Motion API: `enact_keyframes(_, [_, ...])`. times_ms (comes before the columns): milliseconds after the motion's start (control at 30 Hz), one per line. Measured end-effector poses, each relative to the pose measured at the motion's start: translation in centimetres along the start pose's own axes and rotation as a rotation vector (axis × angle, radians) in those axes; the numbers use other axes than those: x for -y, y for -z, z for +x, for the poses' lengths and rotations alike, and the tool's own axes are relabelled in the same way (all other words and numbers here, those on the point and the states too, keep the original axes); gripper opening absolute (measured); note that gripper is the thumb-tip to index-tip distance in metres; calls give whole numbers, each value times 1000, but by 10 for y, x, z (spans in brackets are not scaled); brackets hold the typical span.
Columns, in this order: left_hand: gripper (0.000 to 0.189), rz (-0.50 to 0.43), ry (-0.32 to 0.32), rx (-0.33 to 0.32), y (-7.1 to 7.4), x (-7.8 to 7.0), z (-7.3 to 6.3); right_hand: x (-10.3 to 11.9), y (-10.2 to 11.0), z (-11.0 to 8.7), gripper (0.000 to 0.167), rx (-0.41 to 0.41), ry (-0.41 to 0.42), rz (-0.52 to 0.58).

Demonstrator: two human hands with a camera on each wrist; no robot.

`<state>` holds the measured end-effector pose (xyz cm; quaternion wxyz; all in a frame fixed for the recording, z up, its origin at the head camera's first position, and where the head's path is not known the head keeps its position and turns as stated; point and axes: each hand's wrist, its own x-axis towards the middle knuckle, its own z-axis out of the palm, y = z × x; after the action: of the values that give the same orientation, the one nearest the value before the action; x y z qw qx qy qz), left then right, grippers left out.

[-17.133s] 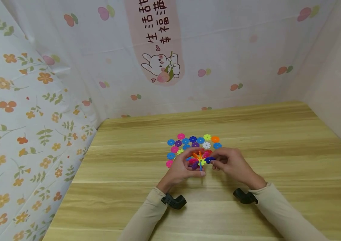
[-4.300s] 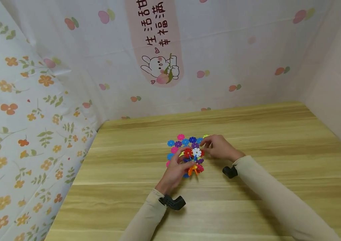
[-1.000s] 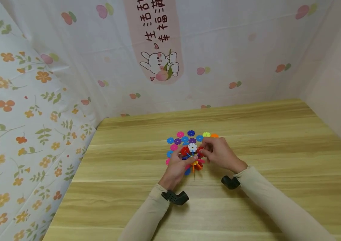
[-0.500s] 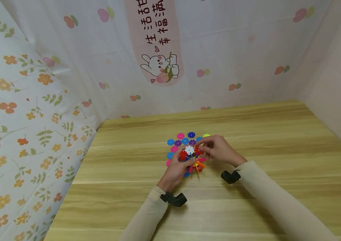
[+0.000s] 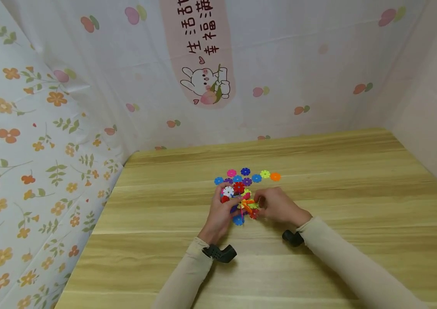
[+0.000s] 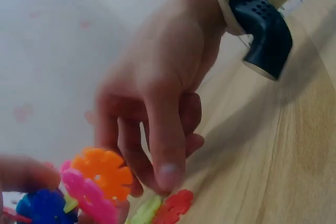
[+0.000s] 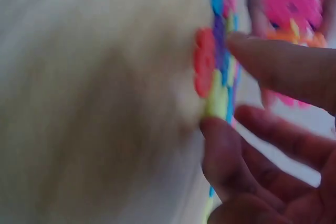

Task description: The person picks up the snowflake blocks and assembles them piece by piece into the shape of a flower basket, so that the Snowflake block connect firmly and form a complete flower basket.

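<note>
In the head view my left hand (image 5: 218, 214) holds a cluster of joined notched plastic discs. A white disc (image 5: 228, 192) and a red disc (image 5: 239, 187) stand up at its far side. Orange discs (image 6: 102, 174) and a pink disc (image 6: 90, 195) stick out in the left wrist view. Just right of the cluster is my right hand (image 5: 278, 208), thumb and fingertips spaced apart. Between and beside those fingertips, a yellow-green disc (image 7: 216, 95) and another red disc (image 7: 205, 61) appear edge-on in the blurred right wrist view; contact is unclear there.
Loose discs lie on the wooden table (image 5: 338, 180) beyond the hands, among them a pink disc (image 5: 231, 173), a dark blue disc (image 5: 245, 171) and an orange disc (image 5: 275, 176). A patterned cloth (image 5: 280, 68) hangs behind the table.
My right hand has come away from the cluster's far side and moved nearer me. My left hand has turned the cluster and shifted it left; its white disc now stands further left.
</note>
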<state>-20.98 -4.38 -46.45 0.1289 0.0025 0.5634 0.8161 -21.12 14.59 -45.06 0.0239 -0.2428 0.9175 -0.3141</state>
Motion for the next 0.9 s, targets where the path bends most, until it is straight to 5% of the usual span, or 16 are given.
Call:
enact_keyframes(267, [38,0,-10,-39,0,-2,-1,15,-12,4,37,-31,-93,-64])
enact_keyframes(633, [42,9,5,-5,0,0,-1,-7,6,-2,17,124,-139,182])
enact_keyframes(767, [44,-2,-1,25,-1,1,1,-12,15,-5,11,116,-145,274])
enact_keyframes(900, [46,-12,-6,48,-3,2,2,-12,25,-4,6,21,-153,346])
